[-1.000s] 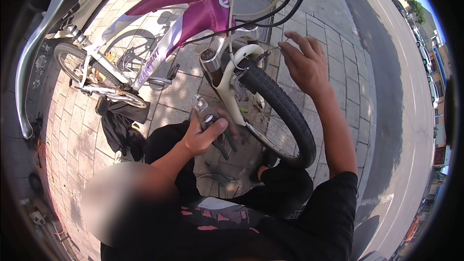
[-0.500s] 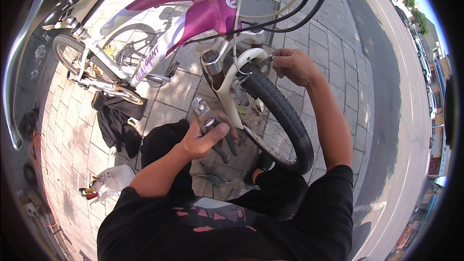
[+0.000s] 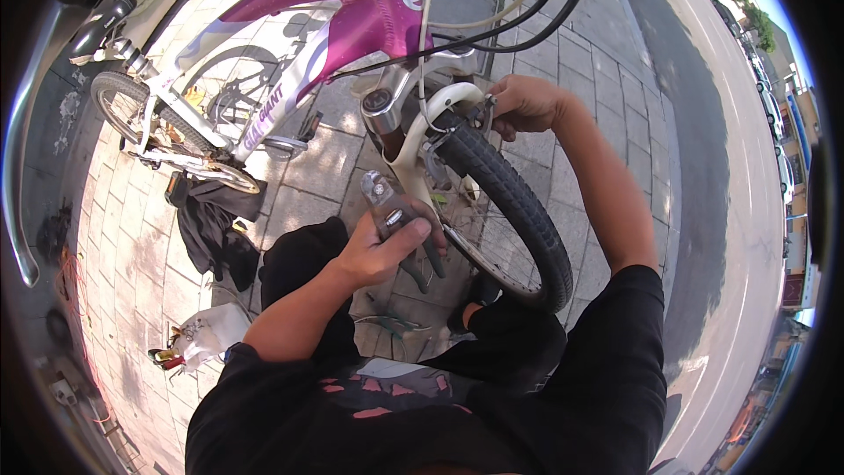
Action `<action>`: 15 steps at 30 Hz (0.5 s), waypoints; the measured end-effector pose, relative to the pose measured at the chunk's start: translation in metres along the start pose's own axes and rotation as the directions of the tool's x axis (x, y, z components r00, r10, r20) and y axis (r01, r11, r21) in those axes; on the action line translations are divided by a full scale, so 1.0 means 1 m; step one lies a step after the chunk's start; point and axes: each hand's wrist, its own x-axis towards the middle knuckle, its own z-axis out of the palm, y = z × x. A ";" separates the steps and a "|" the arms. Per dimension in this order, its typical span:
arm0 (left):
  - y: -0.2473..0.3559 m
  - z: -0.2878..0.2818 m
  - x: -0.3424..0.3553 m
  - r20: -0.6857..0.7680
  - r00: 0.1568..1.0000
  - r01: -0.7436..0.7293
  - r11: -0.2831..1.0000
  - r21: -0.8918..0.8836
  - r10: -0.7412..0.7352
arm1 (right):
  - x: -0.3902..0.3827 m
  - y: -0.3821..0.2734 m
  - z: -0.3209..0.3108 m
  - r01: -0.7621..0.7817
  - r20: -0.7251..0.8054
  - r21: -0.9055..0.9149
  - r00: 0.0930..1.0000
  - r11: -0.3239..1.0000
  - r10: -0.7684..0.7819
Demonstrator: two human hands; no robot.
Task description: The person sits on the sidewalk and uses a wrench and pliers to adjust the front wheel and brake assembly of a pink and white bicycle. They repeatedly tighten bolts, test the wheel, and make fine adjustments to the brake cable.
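Left hand: The left hand (image 3: pixel 380 248) is closed around a plier-like hand tool (image 3: pixel 384 200), thumb laid across it; the metal head points up and away from the person, and the dark handles stick out below the fingers.
Hand tool: It is held just left of the front wheel, above the paving, apart from the bicycle.
Right hand: The right hand (image 3: pixel 529 105) has its fingers curled in at the rim brake (image 3: pixel 486 113), on the right side of the fork; whether the fingertips pinch a part is hidden.
Front wheel: The front wheel (image 3: pixel 520 202), with its black knobbly tyre, slants toward the person and reaches down near the knees.
Fork: The cream-white fork (image 3: pixel 405 162) straddles the tyre, with a silver and brown upper leg on its left.
Frame: The purple and white frame (image 3: pixel 369 13) runs from the top middle to the rear wheel (image 3: pixel 120 108) at the left.
Cables: Black cables (image 3: pixel 573 4) and a pale one loop above the fork.
Paving: On the paving (image 3: pixel 303 198) lie a heap of black cloth (image 3: pixel 215 233), a whitish bag (image 3: pixel 209 334) with small items at its mouth, and a second tool (image 3: pixel 394 325) between the person's legs.
Road: A grey road (image 3: pixel 734 211) curves down the right side, with parked cars (image 3: pixel 767 92) beyond.
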 end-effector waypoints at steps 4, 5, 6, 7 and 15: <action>-0.003 0.002 -0.001 -0.012 1.000 0.009 1.000 0.013 -0.009 | -0.005 0.009 -0.001 0.039 -0.038 0.075 0.999 0.996 -0.036; -0.003 0.001 -0.001 -0.004 1.000 0.019 0.999 0.027 -0.019 | -0.010 0.016 0.000 0.075 -0.044 0.131 0.997 0.989 -0.070; -0.003 -0.001 -0.002 -0.002 1.000 0.031 0.998 0.047 -0.031 | -0.012 0.020 0.003 0.112 -0.045 0.188 0.993 0.976 -0.106; -0.003 -0.002 -0.002 0.000 1.000 0.018 0.999 0.044 -0.018 | -0.015 0.021 0.005 0.160 -0.084 0.128 0.985 0.979 -0.150; 0.005 -0.003 -0.006 0.027 0.998 0.051 0.996 -0.072 -0.050 | -0.045 0.019 0.021 0.305 -0.363 -0.464 0.791 0.832 -0.493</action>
